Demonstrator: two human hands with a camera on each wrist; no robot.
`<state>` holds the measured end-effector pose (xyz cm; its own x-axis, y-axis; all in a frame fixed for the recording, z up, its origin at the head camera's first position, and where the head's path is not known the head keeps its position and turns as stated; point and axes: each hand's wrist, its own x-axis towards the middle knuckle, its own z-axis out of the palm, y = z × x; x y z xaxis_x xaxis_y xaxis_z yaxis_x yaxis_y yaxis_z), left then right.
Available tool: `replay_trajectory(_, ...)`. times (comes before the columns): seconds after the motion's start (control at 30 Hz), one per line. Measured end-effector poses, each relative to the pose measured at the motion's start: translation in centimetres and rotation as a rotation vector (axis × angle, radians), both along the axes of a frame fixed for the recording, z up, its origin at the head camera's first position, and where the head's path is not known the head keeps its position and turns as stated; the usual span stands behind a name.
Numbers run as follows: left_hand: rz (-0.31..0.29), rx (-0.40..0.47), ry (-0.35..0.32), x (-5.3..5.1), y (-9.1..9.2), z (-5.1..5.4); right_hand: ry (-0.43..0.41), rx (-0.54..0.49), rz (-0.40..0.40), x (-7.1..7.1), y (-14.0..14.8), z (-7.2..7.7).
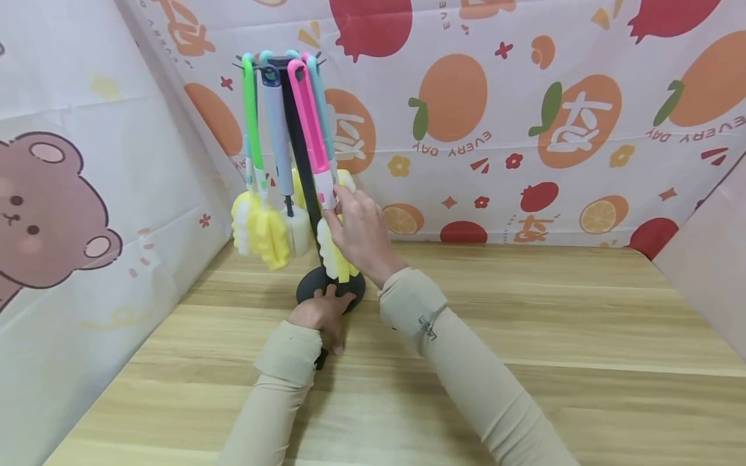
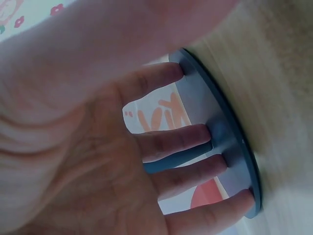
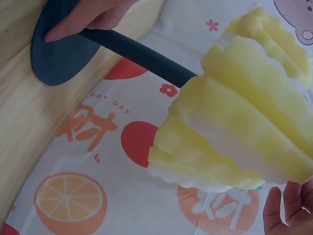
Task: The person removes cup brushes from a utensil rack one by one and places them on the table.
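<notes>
A black stand with a round base (image 1: pixel 307 286) carries several hanging sponge brushes. My left hand (image 1: pixel 319 314) rests on the base with spread, nearly straight fingers; in the left wrist view the fingertips (image 2: pixel 198 133) touch its upper face. My right hand (image 1: pixel 366 234) pinches the white lower handle of the pink-handled sponge brush (image 1: pixel 309 116), which hangs from the stand's top. Its yellow and white sponge head (image 1: pixel 329 251) is partly behind that hand. In the right wrist view, fingers of the right hand (image 3: pixel 292 210) show beside the yellow sponges (image 3: pixel 234 93), their grip cut off by the edge.
Left of the pole hang a green-handled brush (image 1: pixel 250 116), a grey-blue brush (image 1: pixel 276 129) and yellow sponge heads. A blue-handled brush (image 1: pixel 322 110) hangs behind the pink one. The wooden table (image 1: pixel 524 323) meets a fruit-printed cloth (image 1: pixel 431 181) at the back.
</notes>
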<state>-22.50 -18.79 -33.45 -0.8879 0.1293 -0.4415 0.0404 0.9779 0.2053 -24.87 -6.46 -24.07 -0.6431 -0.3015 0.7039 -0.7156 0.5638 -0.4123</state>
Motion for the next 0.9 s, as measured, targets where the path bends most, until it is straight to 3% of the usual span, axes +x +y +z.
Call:
replay_trajectory(0.43,-0.044,-0.026,0.025,-0.16,-0.06,-0.15,0.020,0.014,0.002,-0.15,0.14,0.00)
replay_trajectory(0.9,-0.039,-0.029,0.010,-0.38,0.10,-0.19,-0.015,0.039,0.016,0.15,0.65,0.47)
